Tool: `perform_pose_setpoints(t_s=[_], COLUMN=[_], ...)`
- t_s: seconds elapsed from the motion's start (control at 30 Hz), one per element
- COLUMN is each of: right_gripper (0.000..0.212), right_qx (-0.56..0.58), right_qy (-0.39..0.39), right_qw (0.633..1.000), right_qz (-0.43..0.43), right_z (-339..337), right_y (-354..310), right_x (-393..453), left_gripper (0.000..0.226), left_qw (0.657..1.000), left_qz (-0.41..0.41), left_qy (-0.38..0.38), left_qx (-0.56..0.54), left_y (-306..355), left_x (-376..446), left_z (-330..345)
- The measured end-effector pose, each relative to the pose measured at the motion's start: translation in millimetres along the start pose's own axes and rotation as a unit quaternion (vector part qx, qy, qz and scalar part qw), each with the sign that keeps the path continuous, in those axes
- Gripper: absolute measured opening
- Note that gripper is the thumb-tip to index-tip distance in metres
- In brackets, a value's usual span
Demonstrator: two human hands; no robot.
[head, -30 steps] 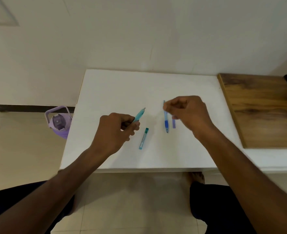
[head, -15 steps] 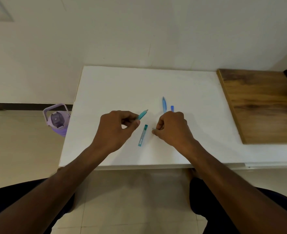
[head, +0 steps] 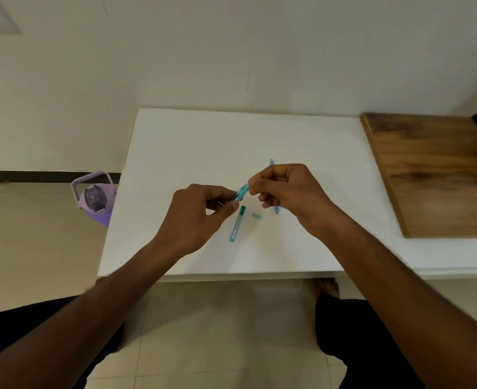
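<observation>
A teal mechanical pencil (head: 242, 190) is being held over the middle of the white table (head: 203, 141). Its barrel is being pinched by the left hand (head: 201, 214), and its end, pointing to 1 o'clock, by the right hand (head: 288, 189). That end is seemingly being worked. This is best being done with the barrel held firm and the pull made straight along the axis, so that nothing is being bent. A small teal cap (head: 256, 215) is lying at 5 o'clock of the pencil and a lead case (head: 237, 223) at 6 o'clock.

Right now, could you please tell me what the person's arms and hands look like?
The left arm and right arm are bare to the frame's edge, without sleeves. The left hand and right hand carry no gloves, rings, watch or bands that I can see. Dark trousers cover the legs.
</observation>
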State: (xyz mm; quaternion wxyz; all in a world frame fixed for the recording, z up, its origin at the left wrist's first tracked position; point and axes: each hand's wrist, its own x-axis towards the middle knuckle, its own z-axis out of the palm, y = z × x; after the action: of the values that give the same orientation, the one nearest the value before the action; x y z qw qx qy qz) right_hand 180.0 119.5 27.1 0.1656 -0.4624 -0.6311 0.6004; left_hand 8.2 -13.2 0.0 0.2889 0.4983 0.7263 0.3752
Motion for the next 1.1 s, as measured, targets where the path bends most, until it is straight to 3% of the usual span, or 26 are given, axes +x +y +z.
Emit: perform_pose_setpoints(t_s=[0.2,0.33,0.4,0.47,0.57,0.77,0.93,1.03,1.1], right_gripper=[0.014,0.016,0.012,0.014,0.018,0.026,0.025,0.02,0.039], right_qx=[-0.013,0.058,-0.101,-0.314,-0.429,-0.446,-0.389,-0.383,-0.409], right_qy=[0.03,0.119,0.148,0.099,0.028,0.062,0.103,0.068,0.025], right_qw=[0.999,0.991,0.981,0.939,0.902,0.893,0.911,0.914,0.906], right_qz=[-0.021,-0.031,-0.077,-0.098,-0.036,-0.013,-0.085,-0.116,-0.107], right_z=[1.9,-11.1,-17.6,-12.1,1.7,5.9,0.6,5.1,12.9], right_y=[-2.4,-6.5,-0.7,9.9,27.3,34.8,24.8,22.5,27.8], right_x=[1.9,8.9,10.4,7.6,6.4,11.9,10.6,5.9,2.9], left_gripper=[0.024,0.022,0.021,0.023,0.023,0.02,0.017,0.016,0.017], left_qw=[1.0,0.999,0.996,0.995,0.995,0.991,0.991,0.99,0.99], left_qz=[-0.016,-0.045,-0.083,-0.093,-0.091,-0.127,-0.123,-0.129,-0.124], left_qy=[-0.009,-0.005,0.008,0.028,0.035,0.015,0.015,0.022,0.025], left_qx=[-0.019,-0.01,-0.031,-0.021,0.007,0.035,0.047,0.051,0.065], left_y=[3.4,-4.5,-11.6,-17.7,-20.5,-28.2,-34.2,-34.9,-35.3], left_x=[1.2,1.9,2.2,4.5,8.1,8.8,8.1,9.9,11.1], left_z=[1.0,-0.7,-2.0,-2.7,-4.0,1.6,2.9,3.7,3.9])
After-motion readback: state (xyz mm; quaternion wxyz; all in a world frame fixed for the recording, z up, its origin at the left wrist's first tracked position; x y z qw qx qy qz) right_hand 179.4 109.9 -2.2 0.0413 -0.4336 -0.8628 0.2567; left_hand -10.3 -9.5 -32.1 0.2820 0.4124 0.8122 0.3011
